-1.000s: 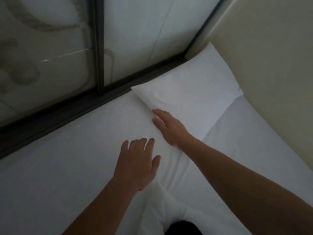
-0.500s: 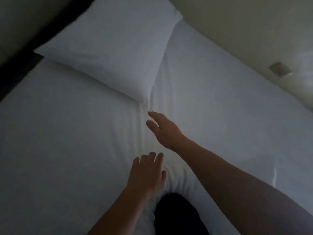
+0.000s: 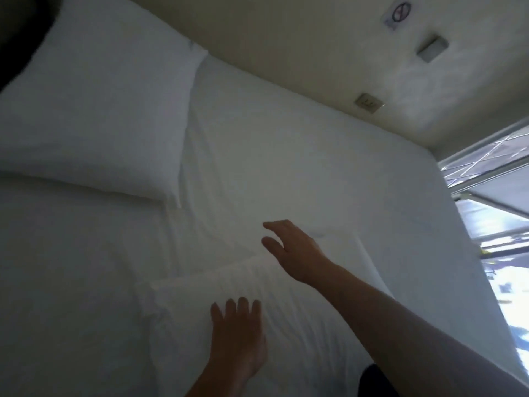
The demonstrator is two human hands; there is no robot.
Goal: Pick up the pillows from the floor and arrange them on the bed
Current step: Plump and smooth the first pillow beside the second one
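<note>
With one plump white fabric pillow [image 3: 94, 110] already set at the upper left of the white-sheeted bed [image 3: 329, 173], the spread left hand [image 3: 237, 336] rests flat on a second white pillow [image 3: 200, 305] at lower centre while the open, empty right hand [image 3: 294, 250] hovers above its far edge, so the arranging step seems in hand and calls next for gripping this pillow.

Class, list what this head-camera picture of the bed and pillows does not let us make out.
- Far pillow: left end cut off by the frame edge.
- Near pillow: partly covered by the left hand and right hand.
- Wall sign: too small and blurred to read.
- Floor: out of view, so remaining pillows cannot be counted.
</note>
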